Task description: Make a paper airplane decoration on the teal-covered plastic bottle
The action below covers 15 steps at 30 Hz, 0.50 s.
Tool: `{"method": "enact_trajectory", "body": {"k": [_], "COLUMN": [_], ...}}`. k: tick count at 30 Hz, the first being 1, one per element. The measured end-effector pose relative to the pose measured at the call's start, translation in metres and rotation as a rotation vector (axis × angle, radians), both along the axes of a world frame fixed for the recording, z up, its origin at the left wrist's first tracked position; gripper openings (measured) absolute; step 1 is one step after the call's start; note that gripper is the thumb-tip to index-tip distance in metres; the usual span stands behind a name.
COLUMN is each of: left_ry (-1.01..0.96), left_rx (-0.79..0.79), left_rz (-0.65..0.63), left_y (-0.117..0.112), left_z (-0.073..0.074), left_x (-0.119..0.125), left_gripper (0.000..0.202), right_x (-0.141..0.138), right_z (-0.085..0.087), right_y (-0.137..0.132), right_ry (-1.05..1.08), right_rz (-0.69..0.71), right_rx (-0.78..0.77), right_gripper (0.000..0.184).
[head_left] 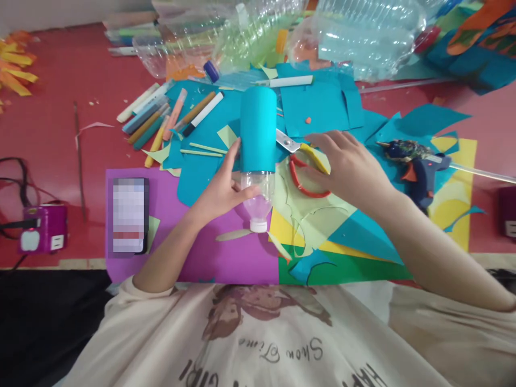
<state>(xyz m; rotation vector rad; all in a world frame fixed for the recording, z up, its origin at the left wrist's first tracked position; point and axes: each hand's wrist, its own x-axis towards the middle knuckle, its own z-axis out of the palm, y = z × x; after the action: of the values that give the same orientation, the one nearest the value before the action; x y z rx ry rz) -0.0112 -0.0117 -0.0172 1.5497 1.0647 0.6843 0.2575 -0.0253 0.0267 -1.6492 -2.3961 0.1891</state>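
My left hand (223,188) is wrapped round a clear plastic bottle (258,161) lying with its white cap toward me. Teal paper covers the bottle's upper part. My right hand (349,164) rests palm down over a pair of scissors (302,164) with red and yellow handles. Its fingers are curled onto the handles, and the blade points toward the bottle. Both sit on a pile of teal paper scraps (318,107) and a pale green cut sheet (306,209).
A blue glue gun (419,169) lies to the right. Several markers (161,115) fan out at the left. Clear bottles (355,37) are heaped at the back. A phone (129,215) lies on purple paper (209,258), with a purple socket block (42,228) at far left.
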Motion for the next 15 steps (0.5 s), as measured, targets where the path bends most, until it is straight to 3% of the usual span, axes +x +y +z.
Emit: {"method": "enact_trajectory", "body": {"k": [7, 15], "left_ry": [-0.027, -0.009], "left_rx": [0.016, 0.039], "left_rz": [-0.007, 0.02], "left_y": [-0.003, -0.003], "left_z": [0.006, 0.003], "left_x": [0.001, 0.001], "left_gripper": [0.083, 0.078], "right_x": [0.011, 0.016], "right_z": [-0.038, -0.029], "right_y": [-0.016, -0.001], "right_ry": [0.016, -0.015], "right_rz": [-0.178, -0.255], "right_rx": [0.004, 0.037], "right_gripper": [0.041, 0.037]}}
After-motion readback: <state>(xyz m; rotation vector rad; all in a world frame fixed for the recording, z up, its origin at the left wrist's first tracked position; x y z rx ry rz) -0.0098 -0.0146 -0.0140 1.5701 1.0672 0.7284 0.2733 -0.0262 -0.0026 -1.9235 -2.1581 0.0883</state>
